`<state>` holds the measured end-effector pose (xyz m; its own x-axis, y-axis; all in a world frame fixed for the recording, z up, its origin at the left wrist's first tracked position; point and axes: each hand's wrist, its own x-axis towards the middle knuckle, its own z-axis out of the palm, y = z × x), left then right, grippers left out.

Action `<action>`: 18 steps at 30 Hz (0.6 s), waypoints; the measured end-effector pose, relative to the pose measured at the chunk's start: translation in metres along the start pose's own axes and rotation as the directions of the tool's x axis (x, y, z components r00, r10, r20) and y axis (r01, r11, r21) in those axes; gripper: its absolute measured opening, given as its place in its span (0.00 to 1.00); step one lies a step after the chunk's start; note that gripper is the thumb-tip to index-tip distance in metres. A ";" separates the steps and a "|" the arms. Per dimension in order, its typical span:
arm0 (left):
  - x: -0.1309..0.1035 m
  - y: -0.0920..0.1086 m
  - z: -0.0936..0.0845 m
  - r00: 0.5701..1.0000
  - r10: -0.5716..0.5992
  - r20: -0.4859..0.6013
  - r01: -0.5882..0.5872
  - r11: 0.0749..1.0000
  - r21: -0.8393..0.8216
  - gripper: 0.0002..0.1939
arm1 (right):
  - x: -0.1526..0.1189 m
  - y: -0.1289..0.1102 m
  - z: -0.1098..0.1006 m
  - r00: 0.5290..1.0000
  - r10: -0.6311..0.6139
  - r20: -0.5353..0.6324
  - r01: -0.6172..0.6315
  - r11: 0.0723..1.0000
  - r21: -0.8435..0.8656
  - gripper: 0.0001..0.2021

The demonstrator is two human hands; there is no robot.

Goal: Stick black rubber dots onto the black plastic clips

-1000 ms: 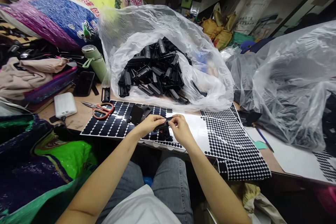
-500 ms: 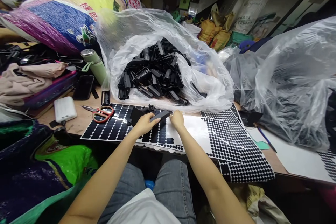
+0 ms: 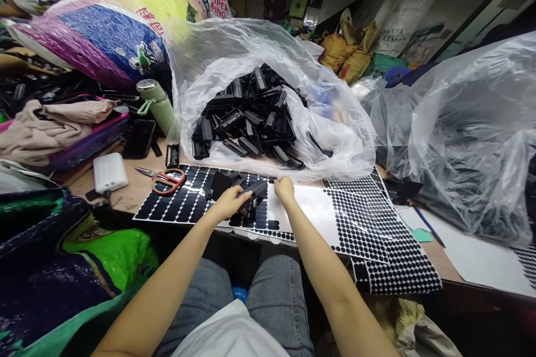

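My left hand (image 3: 231, 202) is closed on a black plastic part (image 3: 254, 189), which is tilted over the sheet of black stickers (image 3: 180, 207). My right hand (image 3: 285, 188) is closed just right of that part, at the edge of the sheet's white bare area (image 3: 307, 206); what its fingertips hold, if anything, is too small to make out. Another dark piece (image 3: 221, 184) lies on the sheet behind my left hand. Behind both hands an open clear plastic bag (image 3: 335, 150) holds a heap of black plastic parts (image 3: 251, 117).
Red-handled scissors (image 3: 168, 181), a white power bank (image 3: 109, 172), a phone (image 3: 139, 138) and a green bottle (image 3: 157, 103) are on the left. Sheets of round black stickers (image 3: 389, 234), a pen (image 3: 429, 226) and another clear bag (image 3: 469, 150) are on the right.
The black part in my left hand has turned, and small dark pieces now show beneath it. My right hand stays nearly in place. The whole view has shifted slightly.
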<state>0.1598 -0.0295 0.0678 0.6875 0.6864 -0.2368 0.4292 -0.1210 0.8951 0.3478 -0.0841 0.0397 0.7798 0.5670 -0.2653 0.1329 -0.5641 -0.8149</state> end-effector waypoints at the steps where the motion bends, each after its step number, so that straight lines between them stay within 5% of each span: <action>1: 0.000 -0.005 0.001 0.999 -0.046 0.000 0.046 0.997 -0.055 0.20 | -0.004 0.000 0.000 1.000 -0.009 0.027 0.007 0.998 0.065 0.01; 6: -0.006 -0.018 0.004 0.996 -0.081 -0.040 0.076 0.990 -0.114 0.20 | -0.034 0.000 0.010 0.954 -0.009 0.300 -0.115 0.912 0.394 0.05; 9: -0.013 -0.014 0.003 0.992 -0.007 -0.127 0.013 0.999 0.044 0.19 | -0.047 -0.002 0.020 0.894 -0.011 0.447 -0.242 0.830 0.503 0.06; 13: -0.022 -0.005 0.002 0.964 0.209 -0.167 -0.134 0.918 0.374 0.16 | -0.055 0.000 0.022 0.882 -0.008 0.471 -0.308 0.747 0.590 0.07; 16: -0.024 -0.001 0.003 0.905 0.351 -0.239 -0.235 0.883 0.405 0.15 | -0.058 0.005 0.019 0.899 -0.013 0.438 -0.294 0.724 0.625 0.09; 18: -0.025 0.001 0.004 0.893 0.343 -0.293 -0.236 0.909 0.344 0.15 | -0.060 0.007 0.016 0.920 -0.022 0.391 -0.255 0.724 0.641 0.10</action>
<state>0.1451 -0.0492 0.0730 0.5890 0.7814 0.2061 0.4296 -0.5188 0.7391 0.2920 -0.1125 0.0415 0.4751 0.7690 -0.4276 -0.4951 -0.1681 -0.8524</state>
